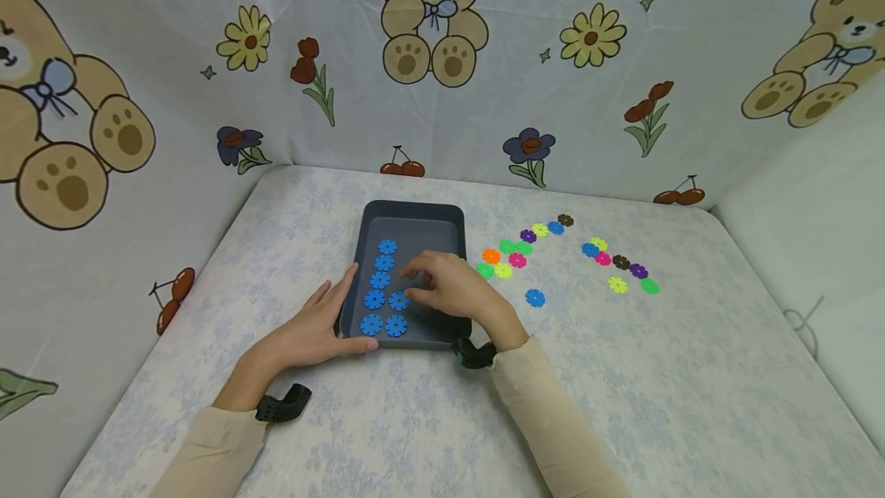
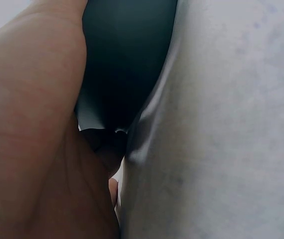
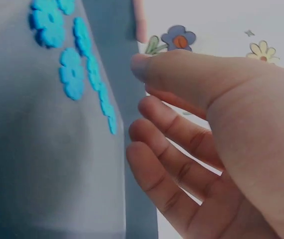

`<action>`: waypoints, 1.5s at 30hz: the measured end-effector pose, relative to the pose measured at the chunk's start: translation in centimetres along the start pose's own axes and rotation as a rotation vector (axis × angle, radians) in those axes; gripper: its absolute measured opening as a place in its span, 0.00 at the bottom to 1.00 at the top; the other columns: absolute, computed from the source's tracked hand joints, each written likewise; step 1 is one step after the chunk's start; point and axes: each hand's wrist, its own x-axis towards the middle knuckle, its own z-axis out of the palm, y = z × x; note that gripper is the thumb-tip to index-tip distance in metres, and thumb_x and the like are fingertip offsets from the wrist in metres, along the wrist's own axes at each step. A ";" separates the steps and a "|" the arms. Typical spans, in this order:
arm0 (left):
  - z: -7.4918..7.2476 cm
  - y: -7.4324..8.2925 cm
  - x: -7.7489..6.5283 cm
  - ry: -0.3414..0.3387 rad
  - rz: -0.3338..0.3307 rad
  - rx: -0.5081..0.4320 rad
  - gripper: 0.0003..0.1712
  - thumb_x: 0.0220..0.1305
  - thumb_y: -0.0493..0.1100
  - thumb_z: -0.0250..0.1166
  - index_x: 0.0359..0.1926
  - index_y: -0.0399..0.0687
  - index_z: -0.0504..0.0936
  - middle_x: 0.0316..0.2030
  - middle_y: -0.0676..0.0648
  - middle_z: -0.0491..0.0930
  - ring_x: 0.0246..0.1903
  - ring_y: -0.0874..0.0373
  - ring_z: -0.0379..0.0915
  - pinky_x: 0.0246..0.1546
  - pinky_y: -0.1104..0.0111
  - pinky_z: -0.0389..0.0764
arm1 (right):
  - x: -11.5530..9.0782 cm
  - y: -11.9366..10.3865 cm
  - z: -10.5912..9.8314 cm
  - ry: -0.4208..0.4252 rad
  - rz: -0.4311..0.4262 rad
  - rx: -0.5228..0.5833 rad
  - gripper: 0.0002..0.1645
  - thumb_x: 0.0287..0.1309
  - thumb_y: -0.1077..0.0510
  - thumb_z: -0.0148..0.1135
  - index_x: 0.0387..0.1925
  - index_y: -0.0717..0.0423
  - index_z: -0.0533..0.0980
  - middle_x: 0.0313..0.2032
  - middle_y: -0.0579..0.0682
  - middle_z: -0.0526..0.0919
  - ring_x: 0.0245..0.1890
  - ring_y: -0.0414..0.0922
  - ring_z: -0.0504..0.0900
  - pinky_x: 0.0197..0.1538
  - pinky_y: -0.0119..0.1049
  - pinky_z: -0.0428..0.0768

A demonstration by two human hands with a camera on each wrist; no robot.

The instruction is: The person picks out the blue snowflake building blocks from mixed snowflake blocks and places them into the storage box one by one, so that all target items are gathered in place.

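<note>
A dark grey tray (image 1: 432,329) holds several blue snowflake-shaped plastic discs (image 1: 379,280) lying in two columns, the left one longer. My left hand (image 1: 314,333) rests against the tray's left side with fingers extended and the thumb along its near edge. Over the tray's middle hovers my right hand (image 1: 445,283), its fingers loosely bent beside the upper end of the short column. In the right wrist view, the thumb and fingers of the right hand (image 3: 197,144) stand apart with nothing between them. The left wrist view shows the left palm (image 2: 37,129) close beside the dark tray wall (image 2: 127,55).
Right of the tray, one blue disc (image 1: 535,298) lies alone on the patterned tablecloth (image 1: 691,375). Behind it are two loose groups of mixed-colour discs, including an orange disc (image 1: 491,256) and a brown disc (image 1: 621,262). A bear-printed cloth (image 1: 442,129) hangs behind the table.
</note>
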 end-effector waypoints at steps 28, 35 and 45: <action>-0.1 0.0 0.1 0.000 -0.011 0.008 0.76 0.54 0.76 0.71 0.83 0.65 0.26 0.83 0.44 0.37 0.80 0.31 0.23 0.73 0.29 0.42 | -2.9 1.0 -1.9 0.245 0.013 0.081 0.17 0.65 0.57 0.71 0.53 0.58 0.84 0.49 0.55 0.87 0.46 0.50 0.85 0.52 0.43 0.86; 0.0 0.0 0.1 0.005 0.000 0.005 0.76 0.53 0.75 0.72 0.83 0.64 0.26 0.83 0.44 0.37 0.80 0.32 0.23 0.74 0.30 0.41 | -4.5 1.9 -2.0 0.269 0.025 0.093 0.17 0.65 0.59 0.71 0.54 0.60 0.83 0.50 0.56 0.87 0.47 0.53 0.86 0.54 0.47 0.85; 0.0 -0.1 0.1 0.003 0.004 0.001 0.76 0.54 0.75 0.71 0.82 0.66 0.25 0.83 0.45 0.36 0.80 0.32 0.23 0.73 0.30 0.41 | -6.5 3.0 -2.3 0.296 0.084 0.084 0.18 0.64 0.60 0.72 0.55 0.60 0.83 0.51 0.52 0.87 0.51 0.51 0.85 0.57 0.49 0.84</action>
